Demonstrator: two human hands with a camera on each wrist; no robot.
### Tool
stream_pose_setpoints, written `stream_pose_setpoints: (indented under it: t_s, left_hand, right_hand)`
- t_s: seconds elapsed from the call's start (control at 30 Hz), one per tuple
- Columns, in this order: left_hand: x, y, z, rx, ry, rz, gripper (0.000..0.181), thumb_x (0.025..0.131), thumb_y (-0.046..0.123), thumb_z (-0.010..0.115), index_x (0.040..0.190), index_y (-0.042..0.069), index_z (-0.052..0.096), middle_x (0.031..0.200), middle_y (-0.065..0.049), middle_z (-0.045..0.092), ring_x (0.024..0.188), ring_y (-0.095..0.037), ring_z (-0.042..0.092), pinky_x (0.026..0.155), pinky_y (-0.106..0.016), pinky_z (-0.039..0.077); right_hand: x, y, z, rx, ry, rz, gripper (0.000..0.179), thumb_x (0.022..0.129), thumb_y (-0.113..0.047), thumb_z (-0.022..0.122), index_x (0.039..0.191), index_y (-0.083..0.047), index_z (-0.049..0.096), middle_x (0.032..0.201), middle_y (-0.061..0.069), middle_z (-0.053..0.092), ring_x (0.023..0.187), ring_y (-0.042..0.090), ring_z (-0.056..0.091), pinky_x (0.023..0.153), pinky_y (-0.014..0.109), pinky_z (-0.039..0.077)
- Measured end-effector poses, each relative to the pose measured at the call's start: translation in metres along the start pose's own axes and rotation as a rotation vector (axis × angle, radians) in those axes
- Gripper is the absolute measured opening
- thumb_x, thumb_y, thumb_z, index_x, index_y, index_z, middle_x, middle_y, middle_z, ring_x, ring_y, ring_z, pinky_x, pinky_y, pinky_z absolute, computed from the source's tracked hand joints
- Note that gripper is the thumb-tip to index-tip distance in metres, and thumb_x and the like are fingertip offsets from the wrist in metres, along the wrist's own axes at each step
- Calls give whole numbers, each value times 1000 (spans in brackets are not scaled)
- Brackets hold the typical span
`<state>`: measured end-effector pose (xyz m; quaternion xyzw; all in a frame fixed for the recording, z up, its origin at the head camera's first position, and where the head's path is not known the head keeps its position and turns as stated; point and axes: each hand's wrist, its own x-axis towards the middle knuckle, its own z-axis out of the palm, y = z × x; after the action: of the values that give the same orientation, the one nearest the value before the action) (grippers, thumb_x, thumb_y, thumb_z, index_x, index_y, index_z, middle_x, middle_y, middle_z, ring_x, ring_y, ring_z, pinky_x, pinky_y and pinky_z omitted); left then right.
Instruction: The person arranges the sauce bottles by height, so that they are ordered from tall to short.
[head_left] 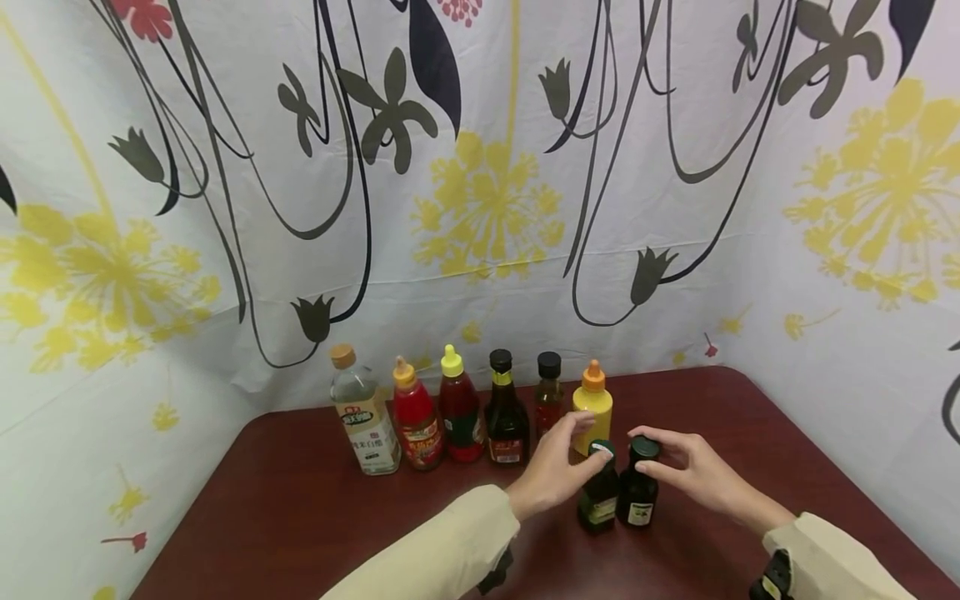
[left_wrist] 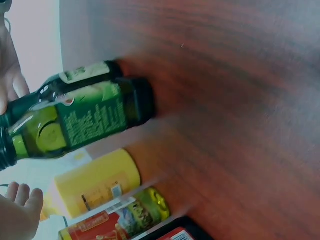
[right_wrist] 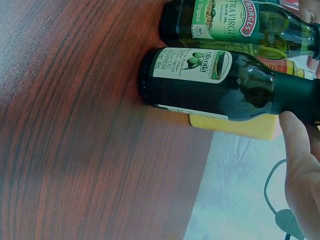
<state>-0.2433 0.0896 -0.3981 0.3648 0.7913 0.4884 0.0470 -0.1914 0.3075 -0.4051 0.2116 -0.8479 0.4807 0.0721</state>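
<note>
Two dark green olive oil bottles stand upright, close together, on the table. The left one, a Borges bottle point(right_wrist: 225, 22) with a green label, is beside my left hand point(head_left: 551, 471). That hand's fingers are spread around its cap, and in the left wrist view they are apart from the glass; its thumb is hidden there. My right hand point(head_left: 697, 471) holds the other bottle, an Olivoilà bottle point(right_wrist: 200, 75), by its dark cap and neck between thumb and forefinger. The thumb point(right_wrist: 295, 132) lies on the neck in the right wrist view.
Behind stands a row of bottles: white vinegar point(head_left: 367, 425), a red sauce bottle point(head_left: 420, 421), a darker red one point(head_left: 460, 412), a dark sauce bottle point(head_left: 507, 421), a small black-capped bottle point(head_left: 549, 396) and a yellow squeeze bottle point(head_left: 596, 408). Patterned cloth point(head_left: 480, 208) hangs behind the dark red table point(head_left: 300, 517).
</note>
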Motion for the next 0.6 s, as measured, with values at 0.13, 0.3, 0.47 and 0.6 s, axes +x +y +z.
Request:
stream_pose_setpoints:
  t_s: [0.13,0.3,0.47,0.6]
  left_hand:
    - [-6,-4,5,-22,-46,-18,49,85,34,58,128,19,38,122,5,46,111,-8,44,88,-27,40]
    - [-8,-10,13,-41,-50,-21,50,85,28,60,128,15,39,121,5,46,104,-6,48,83,-25,43]
    - [-8,-14,19,-86,-23,-8,46,85,25,61,126,13,43,112,6,51,96,-3,51,79,-22,44]
    - [-8,-17,21,-131,13,5,41,84,25,61,121,14,47,105,7,55,88,-1,54,74,-19,46]
  right_hand:
    - [0,0,0,-14,14,-5,39,85,-12,59,119,5,50,113,25,53,96,-2,53,71,20,48]
    - [-1,-1,1,-37,31,16,39,84,-14,61,118,2,51,114,23,54,97,-4,52,73,19,47]
    - [-2,-1,0,-47,38,26,40,84,-15,61,119,1,51,115,23,53,98,-4,51,73,21,47]
    - [-1,-1,0,-27,23,11,40,85,-13,60,120,2,50,114,22,53,98,-2,52,72,21,48]
